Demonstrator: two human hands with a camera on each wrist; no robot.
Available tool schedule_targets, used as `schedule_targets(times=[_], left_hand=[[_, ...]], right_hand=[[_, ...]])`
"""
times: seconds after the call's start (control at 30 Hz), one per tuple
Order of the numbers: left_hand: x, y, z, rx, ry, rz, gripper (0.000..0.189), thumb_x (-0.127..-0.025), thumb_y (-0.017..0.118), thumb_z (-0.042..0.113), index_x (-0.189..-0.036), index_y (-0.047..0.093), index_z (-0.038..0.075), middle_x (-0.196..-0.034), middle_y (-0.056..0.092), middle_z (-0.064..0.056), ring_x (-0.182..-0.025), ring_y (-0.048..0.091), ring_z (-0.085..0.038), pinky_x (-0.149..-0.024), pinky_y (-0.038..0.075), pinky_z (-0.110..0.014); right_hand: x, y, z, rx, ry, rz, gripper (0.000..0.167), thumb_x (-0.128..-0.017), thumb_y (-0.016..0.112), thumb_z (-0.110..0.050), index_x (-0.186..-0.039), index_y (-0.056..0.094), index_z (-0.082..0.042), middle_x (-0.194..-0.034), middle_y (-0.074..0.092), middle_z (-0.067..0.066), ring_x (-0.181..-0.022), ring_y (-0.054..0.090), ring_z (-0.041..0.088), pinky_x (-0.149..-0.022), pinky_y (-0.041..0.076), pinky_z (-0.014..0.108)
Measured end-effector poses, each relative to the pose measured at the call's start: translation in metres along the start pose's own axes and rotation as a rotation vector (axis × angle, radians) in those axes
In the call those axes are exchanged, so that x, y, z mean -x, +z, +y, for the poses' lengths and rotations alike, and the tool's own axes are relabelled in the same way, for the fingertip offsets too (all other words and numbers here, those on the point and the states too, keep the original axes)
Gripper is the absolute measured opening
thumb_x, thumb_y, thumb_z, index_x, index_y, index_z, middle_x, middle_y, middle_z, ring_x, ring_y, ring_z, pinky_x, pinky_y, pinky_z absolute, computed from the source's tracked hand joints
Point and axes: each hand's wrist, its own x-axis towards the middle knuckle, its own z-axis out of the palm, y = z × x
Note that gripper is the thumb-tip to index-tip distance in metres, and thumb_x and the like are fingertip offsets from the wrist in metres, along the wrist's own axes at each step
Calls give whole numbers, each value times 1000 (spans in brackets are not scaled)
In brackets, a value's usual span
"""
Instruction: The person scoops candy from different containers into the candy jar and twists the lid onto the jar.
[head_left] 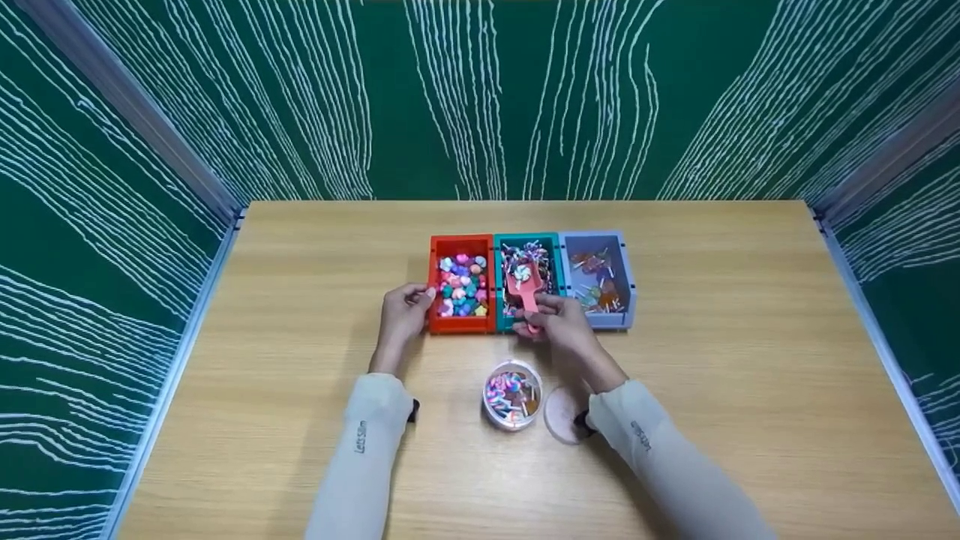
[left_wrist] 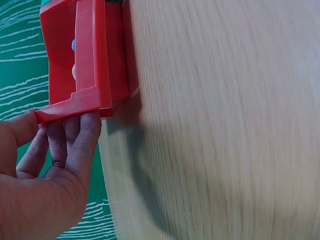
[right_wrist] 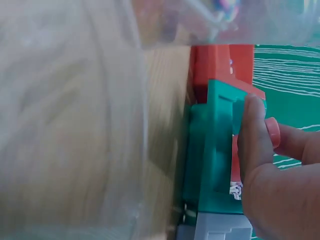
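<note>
My right hand (head_left: 566, 322) holds a small pink scoop (head_left: 529, 300) by its handle, above the teal bin (head_left: 556, 262). A round swirl lollipop piece (head_left: 523, 273) lies in the scoop's bowl. More tiny lollipop pieces fill the teal bin below. With thumb at the rim and fingers against the outer wall, my left hand (head_left: 405, 311) grips the side of the red bin (head_left: 461, 325). Colourful beads (head_left: 463, 285) cover much of that bin's floor. In the right wrist view, the palm and fingers hide most of the scoop (right_wrist: 273, 132).
A grey-blue bin (head_left: 589, 244) with translucent candy-like pieces joins the teal bin's right side. Nearer me stands a clear round tub (head_left: 513, 426) of mixed pieces, its lid (head_left: 561, 418) lying beside it under my right wrist. Green patterned panels (head_left: 517, 97) border the wooden table (head_left: 300, 262).
</note>
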Motion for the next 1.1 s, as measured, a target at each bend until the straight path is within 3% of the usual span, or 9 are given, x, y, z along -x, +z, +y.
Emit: schedule_targets(times=[0.2, 0.43, 0.67, 0.87, 1.1], left_hand=[[1, 0, 0, 8, 13, 7, 25, -104, 65, 9, -121, 74, -7, -95, 64, -9, -90, 57, -20, -70, 47, -22], [0, 0, -2, 20, -12, -2, 24, -105, 64, 10, -122, 73, -5, -94, 62, -8, -85, 56, -17, -64, 49, -21], [0, -1, -1, 4, 23, 12, 23, -104, 65, 9, -120, 74, -6, -93, 64, -9, -87, 56, -19, -69, 46, -22], [1, 0, -1, -5, -3, -1, 25, -106, 64, 11, -123, 73, -5, -96, 64, -10, -89, 57, -20, -69, 48, -23], [1, 0, 0, 28, 12, 6, 23, -104, 65, 9, -119, 73, -7, -91, 61, -7, -80, 55, -15, -61, 50, -21]], right_hand=[[-1, 2, 1, -17, -35, 0, 54, -100, 50, 18, -152, 35, 19, -127, 61, 41, -76, 75, 16, -75, 63, 27], [2, 2, -1, 112, -36, 9, 53, -103, 49, 14, -154, 38, 15, -130, 63, 37, -76, 75, 13, -79, 63, 28], [-2, 2, -3, 88, -11, -6, 55, -103, 49, 13, -157, 35, 13, -135, 61, 37, -80, 76, 16, -84, 63, 30], [-1, 1, 1, 135, -23, 14, 53, -104, 49, 13, -156, 38, 11, -132, 63, 34, -82, 75, 16, -83, 63, 29], [-3, 4, 3, 38, -75, 10, 55, -100, 49, 17, -154, 37, 16, -131, 60, 42, -74, 75, 15, -78, 63, 28]])
